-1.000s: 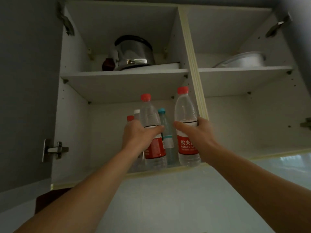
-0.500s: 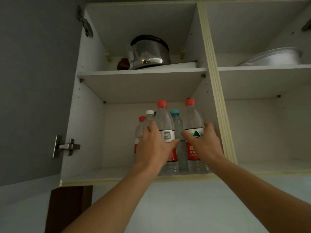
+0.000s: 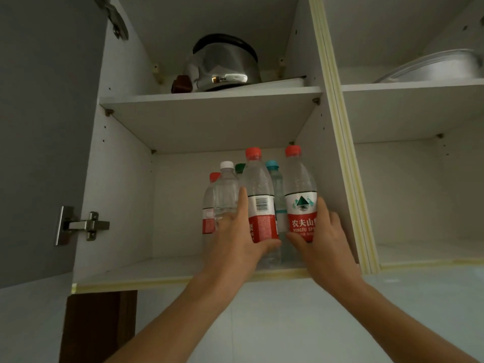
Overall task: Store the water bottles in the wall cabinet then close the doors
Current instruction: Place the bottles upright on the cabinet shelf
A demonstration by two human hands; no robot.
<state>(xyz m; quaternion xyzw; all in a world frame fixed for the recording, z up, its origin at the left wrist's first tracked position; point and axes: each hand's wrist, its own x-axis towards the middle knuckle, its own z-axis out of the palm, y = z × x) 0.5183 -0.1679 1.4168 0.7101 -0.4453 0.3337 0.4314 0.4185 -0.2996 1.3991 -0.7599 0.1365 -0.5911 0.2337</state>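
Two hands each hold a red-capped water bottle, left hand (image 3: pixel 239 239) curled round one (image 3: pixel 258 200), right hand (image 3: pixel 323 239) round another (image 3: pixel 301 197), standing on the open wall cabinet's lower left shelf (image 3: pixel 136 268) among other bottles; doors remain unclosed.

Dim pale tiled wall (image 3: pixel 288 323), brown panel (image 3: pixel 99 326)

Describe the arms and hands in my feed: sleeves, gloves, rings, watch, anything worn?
Both forearms are bare up to the frame's bottom edge; no sleeve shows. The left hand and right hand are bare too: no gloves, and no rings, watch or bands on the visible fingers and wrists. No markings show in the dim light.
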